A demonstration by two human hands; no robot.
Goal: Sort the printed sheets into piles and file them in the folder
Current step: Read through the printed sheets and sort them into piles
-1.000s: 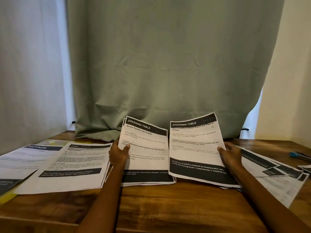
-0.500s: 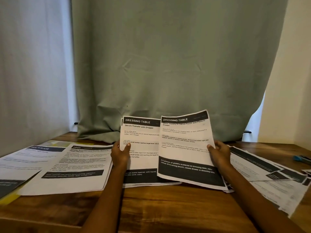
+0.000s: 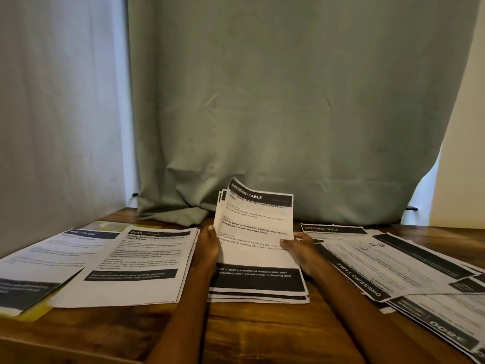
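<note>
- The "DRESSING TABLE" pile [image 3: 258, 258] lies in the middle of the wooden table [image 3: 262, 327]; its far end is lifted and curls up toward the green curtain [image 3: 288, 101].
- The left hand [image 3: 207, 245] grips the left edge of this pile, with the thumb on the top sheet.
- The right hand [image 3: 299, 245] grips the right edge of the same pile, thumb on the paper and fingers behind it.
- Both hands are on opposite edges of the one pile, apart from each other.
- Left of the pile lies the "2945" pile [image 3: 136, 264], flat on the table, almost touching the left hand.
- Further left lies the "BATHROOM" sheet [image 3: 49, 258], over something yellow [image 3: 36, 312].
- Right of the pile, loose sheets [image 3: 399, 264] are spread and overlap each other.
</note>
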